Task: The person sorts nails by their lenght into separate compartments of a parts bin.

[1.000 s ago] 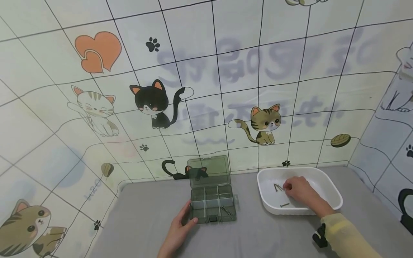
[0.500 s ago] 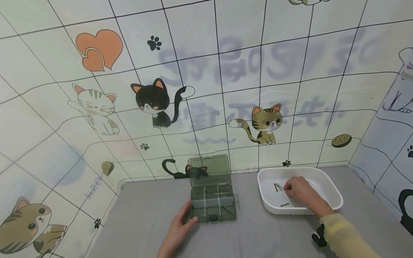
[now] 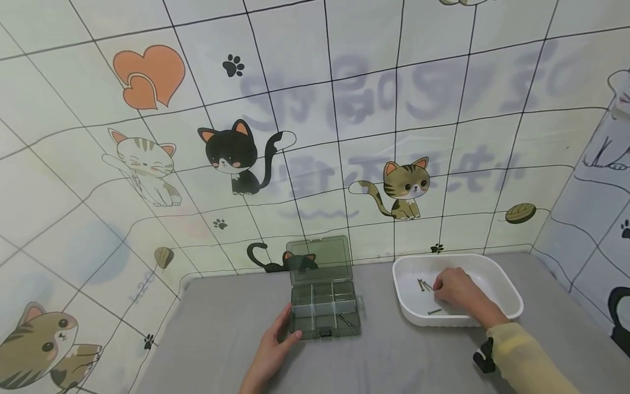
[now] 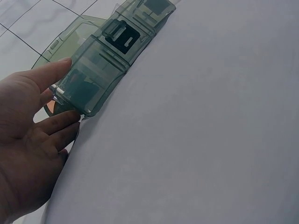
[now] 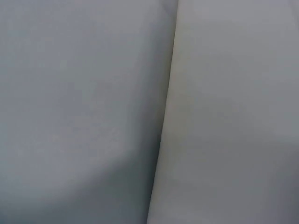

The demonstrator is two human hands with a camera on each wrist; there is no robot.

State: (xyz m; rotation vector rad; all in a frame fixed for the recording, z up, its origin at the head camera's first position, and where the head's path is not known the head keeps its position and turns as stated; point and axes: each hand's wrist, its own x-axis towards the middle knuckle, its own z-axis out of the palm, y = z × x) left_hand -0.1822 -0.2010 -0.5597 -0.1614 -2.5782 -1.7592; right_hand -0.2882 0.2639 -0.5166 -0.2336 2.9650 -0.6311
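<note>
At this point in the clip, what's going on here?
A person's left hand touches the left side of a green compartment box, its lid open. Thin metal pieces lie in its near right compartment. The right hand is down in a white tray, fingertips by loose screw-like pieces; whether it holds one can't be seen.

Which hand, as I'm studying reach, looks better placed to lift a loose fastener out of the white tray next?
Right, most likely. The right hand is inside the white tray, close to the loose fasteners. The left hand is at the left side of the green box, outside the tray.
</note>
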